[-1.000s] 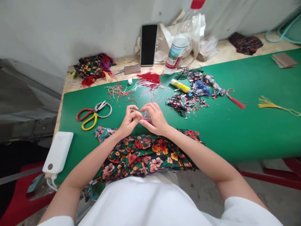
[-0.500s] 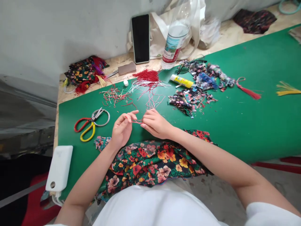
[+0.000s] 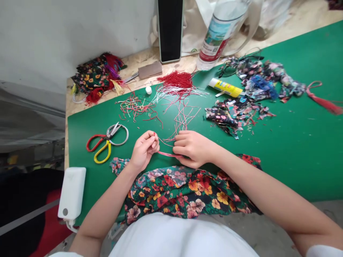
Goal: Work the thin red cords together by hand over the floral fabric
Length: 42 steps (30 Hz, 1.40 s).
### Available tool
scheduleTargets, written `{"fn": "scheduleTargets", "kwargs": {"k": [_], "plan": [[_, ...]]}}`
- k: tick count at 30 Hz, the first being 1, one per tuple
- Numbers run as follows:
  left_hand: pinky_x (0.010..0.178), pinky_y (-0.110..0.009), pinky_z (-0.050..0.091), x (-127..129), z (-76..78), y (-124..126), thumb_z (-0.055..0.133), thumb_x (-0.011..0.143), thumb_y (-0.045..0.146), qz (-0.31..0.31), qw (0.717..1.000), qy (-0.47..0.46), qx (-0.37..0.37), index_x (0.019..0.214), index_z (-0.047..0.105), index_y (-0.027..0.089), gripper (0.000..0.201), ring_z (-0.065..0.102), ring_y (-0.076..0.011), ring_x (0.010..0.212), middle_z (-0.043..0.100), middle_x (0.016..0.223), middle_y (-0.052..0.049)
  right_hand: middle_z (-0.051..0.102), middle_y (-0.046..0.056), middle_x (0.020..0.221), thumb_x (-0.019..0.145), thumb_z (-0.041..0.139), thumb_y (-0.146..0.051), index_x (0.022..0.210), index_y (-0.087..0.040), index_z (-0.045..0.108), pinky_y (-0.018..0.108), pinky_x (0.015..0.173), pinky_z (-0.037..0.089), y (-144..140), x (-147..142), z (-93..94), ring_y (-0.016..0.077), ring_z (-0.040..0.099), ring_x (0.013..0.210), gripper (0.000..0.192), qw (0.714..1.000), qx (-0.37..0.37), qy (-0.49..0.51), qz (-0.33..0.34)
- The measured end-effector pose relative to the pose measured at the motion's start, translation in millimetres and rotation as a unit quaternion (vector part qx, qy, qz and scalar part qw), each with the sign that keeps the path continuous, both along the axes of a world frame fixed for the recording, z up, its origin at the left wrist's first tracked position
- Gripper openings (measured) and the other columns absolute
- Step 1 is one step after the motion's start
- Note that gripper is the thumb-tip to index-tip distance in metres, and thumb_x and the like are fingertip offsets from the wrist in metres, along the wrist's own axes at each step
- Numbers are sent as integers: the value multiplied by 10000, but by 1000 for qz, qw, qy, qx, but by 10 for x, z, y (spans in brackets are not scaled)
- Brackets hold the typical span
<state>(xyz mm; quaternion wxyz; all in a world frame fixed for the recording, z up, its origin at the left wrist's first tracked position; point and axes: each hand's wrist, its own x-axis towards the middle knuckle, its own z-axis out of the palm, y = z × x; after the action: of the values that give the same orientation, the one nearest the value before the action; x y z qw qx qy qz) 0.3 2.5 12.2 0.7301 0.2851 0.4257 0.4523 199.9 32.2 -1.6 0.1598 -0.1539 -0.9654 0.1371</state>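
1. I saw the left hand (image 3: pixel 143 150) curled shut, its grip pinching one end of a thin pink-red cord (image 3: pixel 167 154) between fingertips.
2. The right hand (image 3: pixel 193 148) was clenched too, its grip closed over the other end of that cord, knuckles turned toward the far side of the bench (image 3: pixel 294 150), a flat top covered in green.
3. The cord ran nearly straight between both hands, just above the green surface and just beyond the dark floral fabric (image 3: pixel 184 192) that lay across the near edge.
4. A loose scatter of thin red and pink cord strands (image 3: pixel 182 114) lay just past the right hand, reaching up to a dense bundle of red threads (image 3: pixel 177 79).
5. Scissors with one red and one yellow handle (image 3: pixel 107 142) lay to the left of the left hand, apart from it.
6. A white rectangular power bank (image 3: pixel 72 192) sat on the near left corner.
7. A heap of floral fabric scraps (image 3: pixel 235 112) and a yellow glue tube (image 3: pixel 225 87) lay to the far right.
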Motion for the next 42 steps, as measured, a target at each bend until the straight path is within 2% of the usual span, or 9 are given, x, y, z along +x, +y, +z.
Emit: {"fn": "scheduleTargets", "kwargs": {"k": [3,8,10,14,23,32,37,42], "plan": [[459,-186,188,-26,-6,4,626,788,271,-32,999,4,-16,742,510,144,178,264,-10,434,380,547,61,546,21,605,803,471,-327,648,-211,500,331,650,294,-6,3,23,163,406,618,195,1000,8,7,-15],[472,-183,213,-33,-13,-6,629,785,298,-52,998,28,-18,761,518,140,195,299,-6,432,409,552,62,588,45,694,896,446,-320,782,-200,576,358,710,320,-8,-18,11,184,436,710,211,980,37,51,-187],[473,-185,223,-23,-22,-14,634,782,316,-53,998,36,-18,763,514,141,213,317,-8,436,418,556,61,610,55,769,913,456,-312,850,-199,600,361,733,325,-13,-37,-17,193,450,773,194,972,33,53,-228],[471,-189,249,-8,-44,-24,634,786,326,-52,998,40,-14,777,512,148,216,360,-18,444,456,568,55,630,51,869,907,503,-326,910,-210,623,351,766,321,-37,-84,-78,195,457,833,168,970,34,50,-237],[477,-188,293,-19,-102,-27,627,798,362,-57,997,58,10,807,510,158,235,401,-25,460,486,586,52,602,43,778,925,471,-249,801,-184,578,357,770,279,-105,-162,-127,193,449,792,176,961,41,32,-270],[529,-195,380,-18,-128,-20,629,798,393,-57,994,82,48,800,547,166,242,454,-27,517,522,722,26,614,40,833,931,438,-222,827,-195,478,365,771,270,-63,-115,-75,195,497,809,114,940,-51,111,-319],[577,-214,451,3,-120,-48,580,830,401,-59,981,125,134,792,578,162,242,520,-19,571,537,1027,-26,575,25,782,926,414,-211,833,-208,437,334,744,333,-98,-139,-39,173,516,760,95,927,-132,171,-306],[574,-216,473,53,-86,-91,562,832,435,-54,960,191,196,793,606,153,288,524,-19,547,557,1051,-56,560,13,743,904,439,-193,828,-213,446,290,666,372,-137,-164,-6,150,506,692,78,913,-162,213,-307]]}}
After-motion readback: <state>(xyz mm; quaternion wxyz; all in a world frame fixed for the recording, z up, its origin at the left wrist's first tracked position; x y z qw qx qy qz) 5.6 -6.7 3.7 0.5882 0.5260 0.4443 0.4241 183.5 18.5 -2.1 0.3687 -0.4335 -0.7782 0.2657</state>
